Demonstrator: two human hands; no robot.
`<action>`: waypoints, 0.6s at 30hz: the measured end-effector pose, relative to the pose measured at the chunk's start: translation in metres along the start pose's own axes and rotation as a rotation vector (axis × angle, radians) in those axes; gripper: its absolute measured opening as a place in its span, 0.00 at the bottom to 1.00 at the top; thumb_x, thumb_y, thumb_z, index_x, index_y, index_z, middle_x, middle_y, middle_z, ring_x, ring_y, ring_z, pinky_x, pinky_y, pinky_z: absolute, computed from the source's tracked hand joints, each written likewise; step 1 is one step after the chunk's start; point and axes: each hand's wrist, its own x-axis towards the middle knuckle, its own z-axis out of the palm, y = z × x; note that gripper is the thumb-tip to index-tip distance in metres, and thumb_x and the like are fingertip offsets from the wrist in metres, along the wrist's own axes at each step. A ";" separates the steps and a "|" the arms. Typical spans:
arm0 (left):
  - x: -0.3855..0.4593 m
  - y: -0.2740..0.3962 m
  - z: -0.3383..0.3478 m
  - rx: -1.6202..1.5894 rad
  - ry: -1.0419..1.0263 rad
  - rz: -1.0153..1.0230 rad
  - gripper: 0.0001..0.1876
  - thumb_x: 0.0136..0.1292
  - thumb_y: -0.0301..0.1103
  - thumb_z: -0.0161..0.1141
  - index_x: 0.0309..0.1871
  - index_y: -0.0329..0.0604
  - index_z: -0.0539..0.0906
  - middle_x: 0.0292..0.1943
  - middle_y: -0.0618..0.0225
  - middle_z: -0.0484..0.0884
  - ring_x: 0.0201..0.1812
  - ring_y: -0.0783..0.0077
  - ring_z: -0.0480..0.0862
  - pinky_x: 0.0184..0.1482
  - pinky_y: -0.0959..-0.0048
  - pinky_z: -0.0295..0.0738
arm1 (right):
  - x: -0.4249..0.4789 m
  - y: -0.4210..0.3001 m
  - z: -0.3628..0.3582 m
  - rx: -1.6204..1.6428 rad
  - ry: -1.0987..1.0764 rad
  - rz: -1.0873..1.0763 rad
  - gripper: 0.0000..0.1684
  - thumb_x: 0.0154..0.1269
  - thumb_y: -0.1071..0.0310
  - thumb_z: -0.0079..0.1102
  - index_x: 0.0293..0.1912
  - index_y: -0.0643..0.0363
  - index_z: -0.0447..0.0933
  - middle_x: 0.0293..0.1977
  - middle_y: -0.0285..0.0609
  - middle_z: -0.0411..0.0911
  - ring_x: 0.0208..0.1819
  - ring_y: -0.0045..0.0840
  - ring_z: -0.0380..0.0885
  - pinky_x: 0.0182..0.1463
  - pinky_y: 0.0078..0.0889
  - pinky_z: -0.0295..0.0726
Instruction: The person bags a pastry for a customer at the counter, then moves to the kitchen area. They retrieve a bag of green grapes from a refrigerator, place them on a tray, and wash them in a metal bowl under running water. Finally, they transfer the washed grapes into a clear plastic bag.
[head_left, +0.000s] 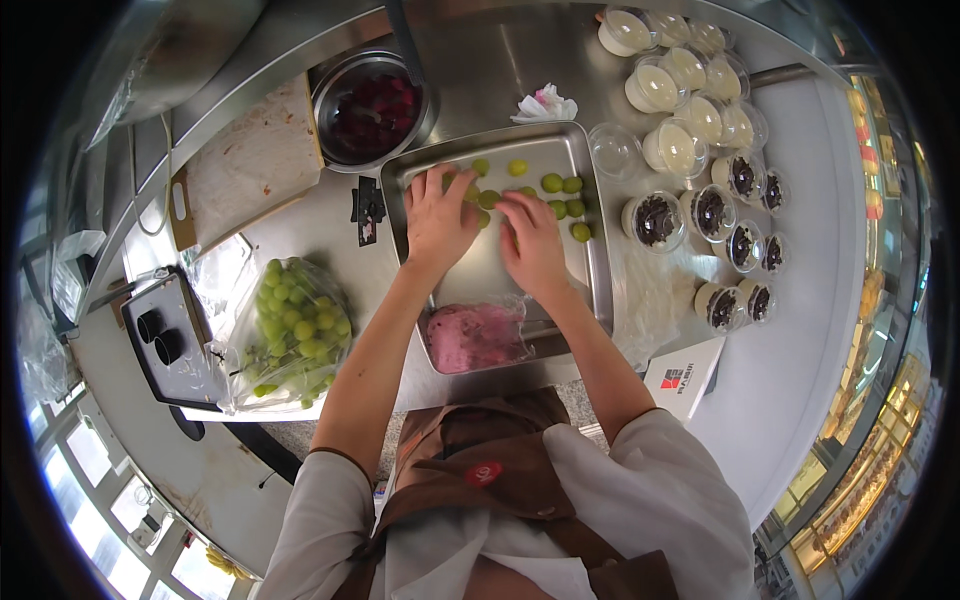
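A rectangular stainless steel tray (469, 277) lies before me with several loose green grapes (553, 183) in its far half. My left hand (441, 214) rests palm down over grapes at the tray's left side, fingers apart, partly hiding them. Just right of it, my right hand (534, 244) is bent over the tray, its fingertips beside a grape (489, 199) in the middle. A bit of green shows under the right hand; whether it grips a grape is hidden. In the tray's near left corner sits a clear plastic bag with pink contents (476, 337).
A clear bag of green grapes (304, 322) lies left. Behind it are a brown-edged board (251, 161) and a steel bowl of dark red pieces in liquid (375, 112). Crumpled tissue (546, 105) lies behind the tray. Cream-filled cups (652, 86) and dark-topped cups (654, 221) stand right.
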 end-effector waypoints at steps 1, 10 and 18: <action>-0.006 0.000 -0.002 -0.010 -0.022 0.006 0.22 0.48 0.29 0.61 0.52 0.50 0.78 0.50 0.64 0.71 0.54 0.57 0.69 0.58 0.57 0.63 | -0.009 -0.001 -0.006 0.020 0.041 0.059 0.19 0.53 0.81 0.54 0.47 0.60 0.73 0.49 0.46 0.73 0.51 0.42 0.71 0.54 0.41 0.70; 0.006 -0.011 0.005 -0.159 0.066 0.041 0.26 0.53 0.28 0.58 0.59 0.49 0.75 0.62 0.63 0.69 0.63 0.56 0.66 0.67 0.57 0.58 | -0.038 0.010 -0.037 -0.124 0.144 0.280 0.30 0.57 0.85 0.45 0.61 0.65 0.60 0.57 0.58 0.65 0.58 0.51 0.66 0.61 0.46 0.67; -0.020 -0.004 0.010 -0.213 -0.020 -0.043 0.27 0.52 0.25 0.58 0.60 0.47 0.72 0.59 0.63 0.71 0.61 0.55 0.68 0.63 0.59 0.63 | -0.026 0.013 -0.027 -0.269 0.127 0.266 0.32 0.56 0.86 0.47 0.62 0.67 0.60 0.58 0.57 0.64 0.59 0.51 0.64 0.62 0.45 0.66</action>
